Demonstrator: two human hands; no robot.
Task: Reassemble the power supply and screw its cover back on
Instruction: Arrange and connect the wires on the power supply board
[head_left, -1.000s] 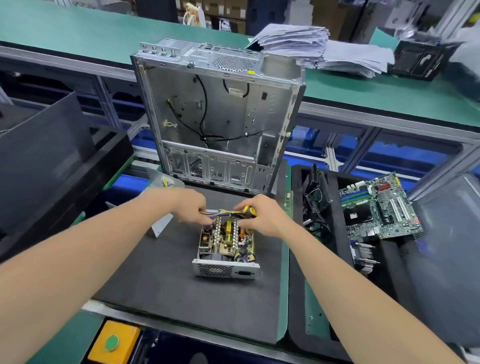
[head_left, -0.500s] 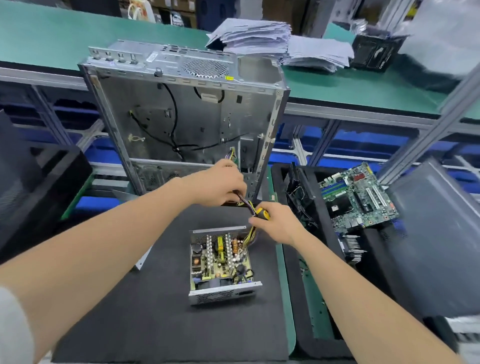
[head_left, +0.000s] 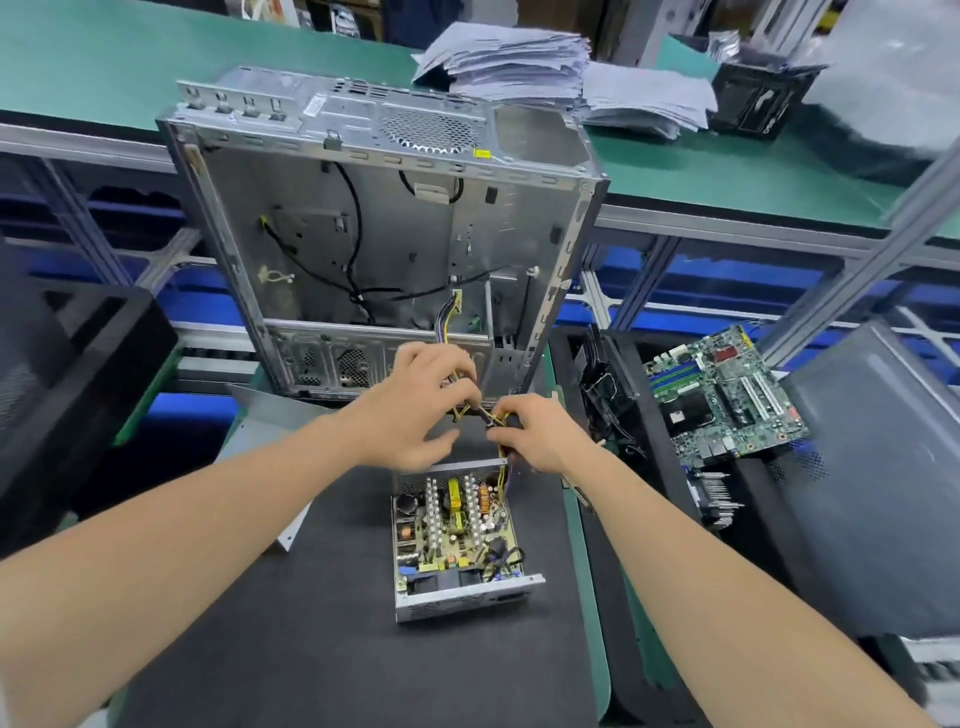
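Observation:
The open power supply (head_left: 457, 540) lies on the black mat (head_left: 337, 649) with its circuit board, coils and heat sinks showing. Its yellow and black cable bundle (head_left: 451, 317) rises from the back right corner and ends in a connector hanging in front of the case. My left hand (head_left: 415, 405) grips the bundle just above the unit. My right hand (head_left: 540, 436) pinches the same cables close beside it; fingers of both hands nearly touch. A grey metal cover (head_left: 265, 431) lies on the mat to the left, partly hidden by my left forearm.
An empty silver computer case (head_left: 374, 234) stands upright behind the mat. A black tray (head_left: 597, 519) to the right holds a motherboard (head_left: 722, 395) and loose cables. A dark side panel (head_left: 872, 493) leans at far right. Paper stacks (head_left: 545, 73) sit on the green bench behind.
The view has moved closer. My hands have come together on the cable bundle above the power supply's back edge; the left hand dropped lower, and the connector end now hangs free above it.

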